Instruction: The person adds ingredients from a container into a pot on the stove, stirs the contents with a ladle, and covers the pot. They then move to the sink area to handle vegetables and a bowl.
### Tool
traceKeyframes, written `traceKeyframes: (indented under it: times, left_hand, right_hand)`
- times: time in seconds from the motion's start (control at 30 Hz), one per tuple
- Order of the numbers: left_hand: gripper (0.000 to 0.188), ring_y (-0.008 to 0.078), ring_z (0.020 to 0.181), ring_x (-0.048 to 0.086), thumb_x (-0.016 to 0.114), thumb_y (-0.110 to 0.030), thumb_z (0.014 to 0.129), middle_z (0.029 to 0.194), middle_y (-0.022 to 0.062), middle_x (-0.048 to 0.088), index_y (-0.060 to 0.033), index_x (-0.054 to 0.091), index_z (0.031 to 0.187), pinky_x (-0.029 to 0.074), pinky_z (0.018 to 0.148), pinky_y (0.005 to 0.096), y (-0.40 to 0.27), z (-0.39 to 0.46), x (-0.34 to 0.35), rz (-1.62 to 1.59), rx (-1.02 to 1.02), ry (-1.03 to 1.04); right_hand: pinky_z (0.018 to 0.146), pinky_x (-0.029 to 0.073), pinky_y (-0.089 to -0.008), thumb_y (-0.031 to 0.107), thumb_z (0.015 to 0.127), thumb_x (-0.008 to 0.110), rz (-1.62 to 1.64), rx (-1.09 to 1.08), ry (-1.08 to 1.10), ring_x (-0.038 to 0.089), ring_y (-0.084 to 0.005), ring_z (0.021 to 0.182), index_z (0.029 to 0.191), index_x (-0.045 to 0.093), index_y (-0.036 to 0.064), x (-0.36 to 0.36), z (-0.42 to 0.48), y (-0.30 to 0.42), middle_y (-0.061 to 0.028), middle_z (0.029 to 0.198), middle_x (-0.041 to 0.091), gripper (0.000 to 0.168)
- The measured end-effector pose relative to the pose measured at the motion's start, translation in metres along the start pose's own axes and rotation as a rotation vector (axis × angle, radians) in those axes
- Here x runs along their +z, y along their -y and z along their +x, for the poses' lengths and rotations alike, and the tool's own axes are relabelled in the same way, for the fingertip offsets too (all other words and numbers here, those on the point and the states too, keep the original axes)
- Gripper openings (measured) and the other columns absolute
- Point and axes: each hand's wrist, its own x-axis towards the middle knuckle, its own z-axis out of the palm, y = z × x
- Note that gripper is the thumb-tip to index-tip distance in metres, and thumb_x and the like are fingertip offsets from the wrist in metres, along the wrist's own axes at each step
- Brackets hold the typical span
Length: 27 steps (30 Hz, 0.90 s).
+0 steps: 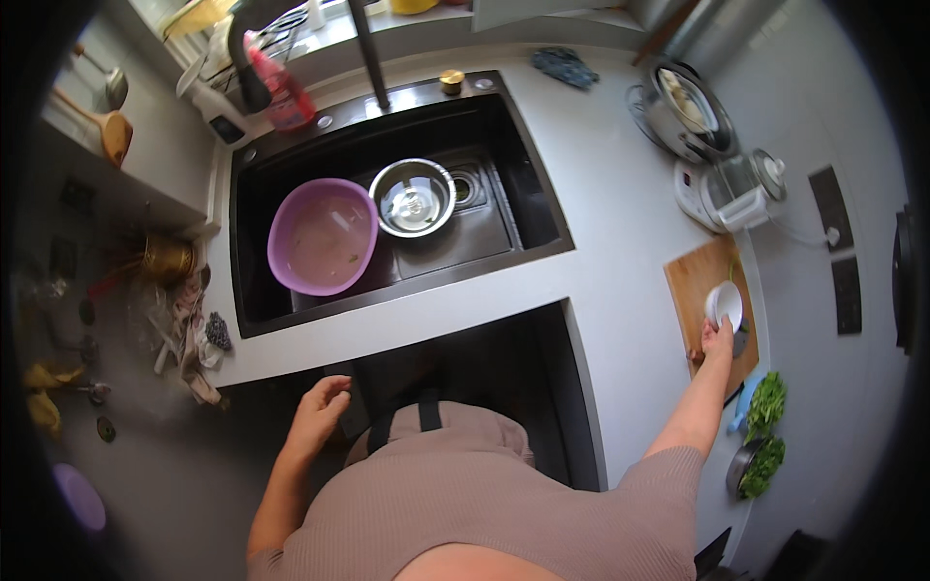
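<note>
My right hand (716, 338) grips the rim of a small white bowl (725, 305) over a wooden cutting board (686, 276) at the right. A dark knife blade seems to lie partly hidden beside that hand. Nothing is in my left hand (323, 403), which hangs in front of the counter with its fingers loosely curled. In the black sink (450, 258), a purple plastic basin (276, 250) of cloudy water stands beside a stainless steel bowl (376, 218) that holds clear liquid, near the drain.
Leafy greens (766, 407) and a metal bowl (737, 465) of more greens sit below the board. Above it stand a glass kettle (734, 189) and an electric cooker (672, 134). A dark faucet (370, 62) rises behind the sink; cloths (192, 327) lie left of it.
</note>
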Motion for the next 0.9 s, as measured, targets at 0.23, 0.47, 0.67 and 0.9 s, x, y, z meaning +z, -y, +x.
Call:
traceKeyframes:
  times: [0.23,0.47,0.67,0.9]
  left_hand:
    - [0.028,0.0093,0.092,0.053,0.054,-0.009,0.087,0.102,0.0032,0.059,0.0013,0.054,0.112,0.042,0.081,0.0225,0.014,-0.01,-0.051,-0.104,-0.097,-0.197]
    - [0.027,0.0069,0.085,0.052,0.054,-0.009,0.087,0.097,0.0011,0.058,0.0008,0.054,0.112,0.042,0.073,0.0203,0.001,0.002,-0.036,-0.177,-0.109,-0.208]
    - [0.027,0.0079,0.084,0.053,0.055,-0.01,0.087,0.099,0.0024,0.059,-0.0009,0.055,0.112,0.043,0.07,0.0212,-0.012,-0.007,-0.011,-0.286,-0.069,-0.323]
    - [0.029,0.0121,0.092,0.056,0.054,-0.011,0.088,0.107,0.005,0.059,-0.0035,0.055,0.116,0.045,0.074,0.0234,-0.009,-0.041,0.019,-0.347,-0.195,-0.61]
  right_hand:
    - [0.042,0.047,-0.0187,0.014,0.088,0.041,0.045,-0.188,-0.071,0.057,-0.0149,0.055,0.102,0.05,-0.004,0.029,0.012,-0.014,-0.0112,0.074,0.058,0.024]
    - [0.039,0.041,-0.02,0.018,0.083,0.049,-0.456,-0.338,0.43,0.052,-0.0095,0.05,0.093,0.053,-0.001,0.215,-0.143,-0.042,-0.0075,0.067,0.058,0.021]
    - [0.03,0.039,-0.0273,0.013,0.076,0.045,-0.925,-0.486,0.922,0.054,-0.0176,0.043,0.096,0.055,-0.001,0.401,-0.229,-0.149,-0.0109,0.061,0.055,0.027]
    - [0.074,0.049,-0.0477,0.011,0.077,0.046,-1.672,-1.329,0.889,0.063,-0.0381,0.084,0.114,0.048,0.002,0.526,-0.267,-0.275,-0.0237,0.088,0.064,0.038]
